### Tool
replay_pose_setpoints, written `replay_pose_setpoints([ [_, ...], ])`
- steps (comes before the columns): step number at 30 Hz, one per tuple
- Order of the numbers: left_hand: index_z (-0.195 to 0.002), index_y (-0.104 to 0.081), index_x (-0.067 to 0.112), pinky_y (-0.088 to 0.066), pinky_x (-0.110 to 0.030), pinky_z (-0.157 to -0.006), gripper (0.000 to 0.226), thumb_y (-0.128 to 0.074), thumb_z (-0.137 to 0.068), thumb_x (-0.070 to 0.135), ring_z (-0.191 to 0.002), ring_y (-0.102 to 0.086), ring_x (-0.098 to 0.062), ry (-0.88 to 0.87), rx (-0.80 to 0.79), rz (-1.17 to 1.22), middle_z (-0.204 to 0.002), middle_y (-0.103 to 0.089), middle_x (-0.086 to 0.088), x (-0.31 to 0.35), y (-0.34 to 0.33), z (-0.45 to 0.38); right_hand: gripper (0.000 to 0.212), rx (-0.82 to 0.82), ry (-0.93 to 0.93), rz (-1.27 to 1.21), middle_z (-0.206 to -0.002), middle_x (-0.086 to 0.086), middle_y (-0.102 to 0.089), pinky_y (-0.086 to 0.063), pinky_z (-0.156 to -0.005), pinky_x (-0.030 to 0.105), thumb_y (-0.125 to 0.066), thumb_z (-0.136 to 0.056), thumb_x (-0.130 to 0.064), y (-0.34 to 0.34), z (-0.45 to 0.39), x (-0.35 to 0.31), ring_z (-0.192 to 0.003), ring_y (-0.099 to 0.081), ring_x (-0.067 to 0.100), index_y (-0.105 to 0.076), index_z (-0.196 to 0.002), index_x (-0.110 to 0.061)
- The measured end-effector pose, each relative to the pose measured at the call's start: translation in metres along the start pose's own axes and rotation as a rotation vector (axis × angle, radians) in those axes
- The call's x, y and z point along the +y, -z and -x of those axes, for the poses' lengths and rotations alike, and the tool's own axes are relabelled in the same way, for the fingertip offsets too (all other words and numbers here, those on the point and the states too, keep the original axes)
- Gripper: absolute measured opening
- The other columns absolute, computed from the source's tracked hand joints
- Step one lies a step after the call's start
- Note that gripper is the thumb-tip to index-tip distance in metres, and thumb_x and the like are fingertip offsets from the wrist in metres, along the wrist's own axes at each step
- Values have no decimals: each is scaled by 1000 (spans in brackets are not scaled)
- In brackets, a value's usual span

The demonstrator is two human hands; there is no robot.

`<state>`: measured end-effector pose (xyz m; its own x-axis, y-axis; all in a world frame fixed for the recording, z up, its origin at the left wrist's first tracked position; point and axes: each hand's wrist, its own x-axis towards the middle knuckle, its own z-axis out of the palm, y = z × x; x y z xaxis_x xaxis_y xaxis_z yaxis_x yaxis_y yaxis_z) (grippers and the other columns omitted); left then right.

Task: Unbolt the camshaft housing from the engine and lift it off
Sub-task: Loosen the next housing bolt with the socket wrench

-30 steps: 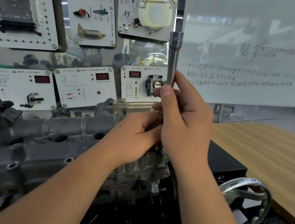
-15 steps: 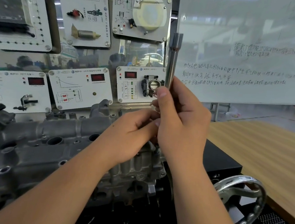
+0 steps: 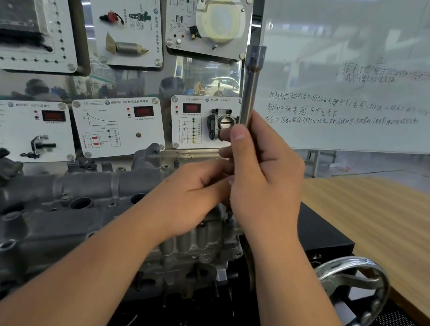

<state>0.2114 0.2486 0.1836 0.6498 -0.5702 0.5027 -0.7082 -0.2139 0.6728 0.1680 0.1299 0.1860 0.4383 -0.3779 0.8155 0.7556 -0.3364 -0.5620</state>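
Where whiteboard point(image 3: 359, 71) hangs, wooden table point(image 3: 386, 216) adjoins engine point(image 3: 48, 213).

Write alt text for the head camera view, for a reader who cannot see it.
A person's right hand grips a long upright silver metal socket extension bar over the right end of a grey cast-metal engine camshaft housing, the left hand pinching it lower down. White sensor display panels and a whiteboard stand behind.

Grey cast camshaft housing point(image 3: 76, 195) atop engine point(image 3: 193, 254); steel socket ext. point(image 3: 250, 88) upright at its right end.
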Motion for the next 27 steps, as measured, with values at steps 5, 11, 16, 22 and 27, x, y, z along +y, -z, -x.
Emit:
replay_pose_setpoints([
  [5,-110,-68,26,-56,-55,-87,27,-60,-89,41,-96,-72,-25,-31,24,-40,-101,-75,2,1,0,-1,42,-22,-14,-2,-98,-8,-75,-58,-83,33,-60,-99,-31,-2,1,-2,-93,-69,7,-60,-140,-23],
  [11,-102,-69,34,-56,-57,-88,22,-56,-90,46,-93,-72,-24,-15,33,-16,-97,-76,3,1,0,0,22,13,1,2,-83,-11,-68,-54,-73,29,-58,-98,-27,-3,2,0,-80,-66,8,-72,-106,-11],
  [16,-100,-70,35,-55,-60,-84,28,-56,-85,54,-92,-71,-33,2,17,-29,-95,-76,-4,2,0,0,41,-14,5,-20,-100,-11,-75,-58,-82,27,-52,-101,-27,-3,2,-2,-90,-70,6,-56,-142,-22],
  [22,-113,-67,32,-57,-56,-85,28,-60,-87,40,-96,-72,-27,-19,12,-84,-102,-75,1,0,0,0,27,51,39,-11,-93,-13,-73,-58,-80,31,-71,-91,-26,-4,4,-3,-90,-70,8,-71,-118,-24],
  [27,-101,-69,34,-54,-62,-84,26,-52,-92,52,-94,-69,-38,5,-10,-40,-96,-75,-8,4,0,1,29,6,5,38,-92,-7,-74,-54,-76,23,-53,-100,-28,-2,2,-3,-90,-70,9,-71,-113,-9],
])
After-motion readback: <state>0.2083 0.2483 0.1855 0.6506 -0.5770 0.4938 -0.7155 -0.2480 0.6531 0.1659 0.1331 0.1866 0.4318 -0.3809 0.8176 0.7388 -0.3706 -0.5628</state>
